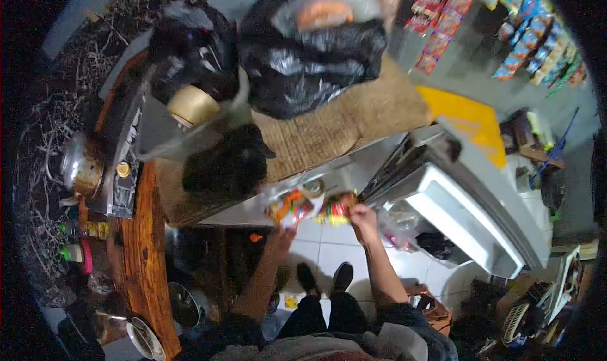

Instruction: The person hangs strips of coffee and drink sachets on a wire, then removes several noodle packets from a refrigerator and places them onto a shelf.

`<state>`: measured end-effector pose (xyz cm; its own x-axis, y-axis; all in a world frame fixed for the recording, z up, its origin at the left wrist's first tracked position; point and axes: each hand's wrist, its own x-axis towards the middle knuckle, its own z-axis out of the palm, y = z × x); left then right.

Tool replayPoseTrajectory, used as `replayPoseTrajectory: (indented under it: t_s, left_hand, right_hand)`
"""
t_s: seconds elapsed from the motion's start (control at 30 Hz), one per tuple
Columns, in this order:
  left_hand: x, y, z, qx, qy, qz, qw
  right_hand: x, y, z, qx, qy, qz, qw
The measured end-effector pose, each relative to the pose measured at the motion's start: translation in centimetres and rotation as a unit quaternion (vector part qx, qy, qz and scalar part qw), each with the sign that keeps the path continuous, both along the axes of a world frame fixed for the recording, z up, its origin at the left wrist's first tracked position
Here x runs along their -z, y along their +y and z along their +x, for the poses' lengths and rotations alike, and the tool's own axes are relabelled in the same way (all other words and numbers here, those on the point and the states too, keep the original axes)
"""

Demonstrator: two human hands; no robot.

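Observation:
My left hand (282, 239) is closed around the lower end of an orange and white packet (289, 208). In my right hand (362, 220) is the right edge of a red and yellow packet (336, 208), pinched between the fingers. The two packets are side by side in front of an open white fridge compartment, and a small round item (313, 187) lies behind them. The opened door (442, 212) with its white shelf stands to the right of my right hand. Blur hides the print on both packets.
Black plastic bags (310, 64) and a grey bin (152, 130) holding a gold-coloured container rest on the brown-covered fridge top. A wooden edge (144, 253) runs down the left, near a metal kettle (82, 165). Sachet strips (442, 29) hang at upper right.

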<state>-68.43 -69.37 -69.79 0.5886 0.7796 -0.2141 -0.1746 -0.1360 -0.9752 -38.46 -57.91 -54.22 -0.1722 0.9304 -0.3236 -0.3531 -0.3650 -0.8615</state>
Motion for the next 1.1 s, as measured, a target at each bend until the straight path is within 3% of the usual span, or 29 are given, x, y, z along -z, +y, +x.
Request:
replayPoseTrajectory:
  t_s: [0.03, 0.07, 0.1, 0.17, 0.23, 0.3, 0.37, 0.43, 0.5, 0.53, 0.57, 0.6, 0.63, 0.7, 0.77, 0.8, 0.83, 0.87, 0.93, 0.97, 1.03, 1.1]
  left_hand:
    - [-7.2, -1.2, 3.2, 0.033, 0.005, -0.02, 0.999]
    - [-10.2, -2.5, 5.6, 0.047, 0.354, 0.086, 0.93]
    - [-11.8, -3.6, 7.3, 0.04, 0.656, 0.175, 0.733]
    - [-13.3, -4.2, 7.3, 0.037, 0.648, 0.25, 0.719]
    - [-16.8, -4.3, 8.6, 0.04, 0.635, 0.318, 0.703]
    - [-27.1, -2.4, 10.0, 0.137, 0.858, 0.331, 0.368]
    - [-32.4, -1.4, 10.8, 0.111, 0.826, 0.339, 0.437]
    - [-35.0, -0.7, 11.0, 0.084, 0.805, 0.394, 0.436]
    - [-37.2, -0.3, 11.5, 0.077, 0.756, 0.453, 0.466]
    - [-37.9, -0.1, 11.9, 0.08, 0.755, 0.457, 0.464]
    - [-38.5, -0.2, 12.5, 0.07, 0.724, 0.471, 0.499]
    - [-38.9, -0.3, 12.9, 0.061, 0.691, 0.484, 0.534]
    - [-38.8, -0.2, 13.1, 0.066, 0.689, 0.488, 0.532]
    - [-38.1, 0.2, 13.9, 0.048, 0.578, 0.535, 0.614]
    - [-39.1, 0.0, 14.9, 0.068, 0.599, 0.515, 0.609]
    - [-39.3, 0.0, 15.2, 0.07, 0.599, 0.52, 0.605]
    - [-39.4, 0.0, 15.4, 0.071, 0.599, 0.524, 0.601]
    - [-39.4, 0.1, 15.6, 0.074, 0.597, 0.527, 0.6]
    - [-39.0, 0.1, 15.8, 0.087, 0.588, 0.514, 0.619]
    - [-38.8, 0.0, 15.9, 0.088, 0.587, 0.513, 0.62]
    - [-38.5, 0.1, 16.3, 0.102, 0.58, 0.493, 0.641]
    - [-38.4, 0.0, 16.6, 0.101, 0.572, 0.486, 0.653]
  right_hand:
    - [-4.5, -1.9, 1.9, 0.003, 0.036, 0.021, 0.999]
    - [-4.9, -3.0, 4.4, -0.023, -0.022, 0.024, 0.999]
    - [-8.1, -4.1, 6.4, -0.037, 0.0, 0.045, 0.998]
    - [-15.8, -5.4, 10.3, -0.084, -0.193, 0.064, 0.975]
    - [-20.5, -6.2, 13.7, -0.062, -0.228, 0.088, 0.968]
    - [-24.3, -6.9, 16.1, 0.027, -0.208, 0.164, 0.964]
    - [-27.3, -7.2, 18.7, 0.082, -0.196, 0.251, 0.944]
    - [-29.1, -6.7, 20.9, 0.167, -0.182, 0.313, 0.917]
    - [-28.6, -5.9, 25.8, 0.17, -0.103, 0.274, 0.941]
    - [-29.6, -5.9, 25.9, 0.217, -0.113, 0.272, 0.931]
    - [-30.5, -6.0, 26.0, 0.263, -0.123, 0.269, 0.918]
    - [-29.3, -5.5, 28.2, 0.277, -0.121, 0.237, 0.923]
    - [-27.0, -4.6, 31.4, 0.292, -0.119, 0.207, 0.926]
    - [-23.7, -4.0, 35.0, 0.281, -0.148, 0.222, 0.922]
    - [-23.8, -5.3, 34.8, 0.25, -0.186, 0.211, 0.926]
    - [-23.8, -6.2, 34.2, 0.244, -0.177, 0.195, 0.933]
    - [-23.8, -6.5, 33.3, 0.281, -0.094, 0.18, 0.938]
    - [-25.0, -7.4, 31.9, 0.277, -0.13, 0.157, 0.939]
    - [-26.8, -9.0, 29.4, 0.274, -0.17, 0.115, 0.939]
    - [-26.7, -9.5, 29.5, 0.225, -0.164, 0.135, 0.951]
    - [-25.7, -10.3, 28.4, 0.289, -0.117, 0.081, 0.947]
    - [-24.5, -10.9, 28.7, 0.273, -0.101, 0.052, 0.955]
